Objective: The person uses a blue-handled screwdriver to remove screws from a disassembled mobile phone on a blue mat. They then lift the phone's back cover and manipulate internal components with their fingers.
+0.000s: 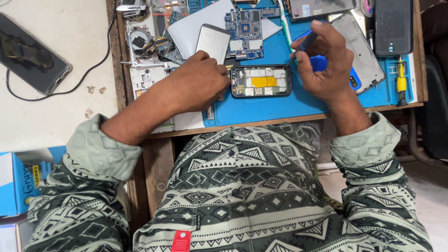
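An opened phone point(261, 80) with its back off lies on a blue work mat point(280, 105), showing yellow and silver parts inside. My left hand point(198, 81) rests on the mat and holds the phone's left end steady. My right hand point(326, 60) grips a blue-handled screwdriver point(305, 43), whose thin tip points down at the phone's upper right corner.
A blue circuit board point(245, 28), a silver battery point(212, 42) and white paper point(191, 28) lie behind the phone. Phone back covers point(361, 51) and a dark phone point(393, 25) sit at right, a yellow screwdriver point(401, 81) beside them. A phone on a cable point(30, 53) lies far left.
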